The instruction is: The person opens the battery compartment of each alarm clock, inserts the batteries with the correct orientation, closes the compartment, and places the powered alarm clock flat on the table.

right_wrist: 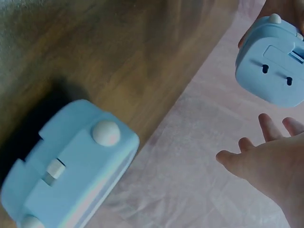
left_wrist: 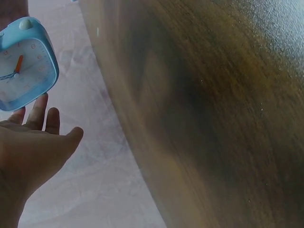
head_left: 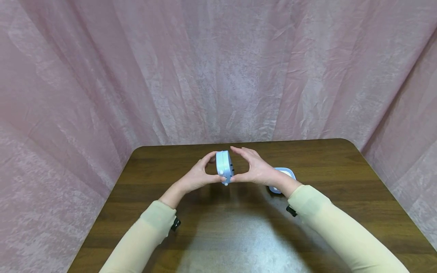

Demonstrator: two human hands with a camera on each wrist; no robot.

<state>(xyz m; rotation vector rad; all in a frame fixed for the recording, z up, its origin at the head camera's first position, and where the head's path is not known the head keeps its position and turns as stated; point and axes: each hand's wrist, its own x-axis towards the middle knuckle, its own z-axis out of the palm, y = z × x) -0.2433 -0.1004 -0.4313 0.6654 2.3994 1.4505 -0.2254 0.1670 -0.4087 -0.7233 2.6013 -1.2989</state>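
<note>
A light blue alarm clock (head_left: 223, 167) is held above the table, its edge toward the head camera. My left hand (head_left: 198, 175) pinches it between thumb and fingers. In the left wrist view the clock's white face (left_wrist: 28, 71), with an orange hand, is visible above my left fingers. My right hand (head_left: 254, 167) forms a wide C beside the clock's back, thumb close to its lower edge. In the right wrist view my right fingers (right_wrist: 270, 128) are spread and apart from the clock's back (right_wrist: 270, 61), which has two dark slots.
A second blue clock (right_wrist: 80, 161) lies on the table, white-faced side up; in the head view this other clock (head_left: 286, 170) is partly hidden by my right wrist. The brown wooden table (head_left: 211, 227) ends at a pink curtain (head_left: 218, 76).
</note>
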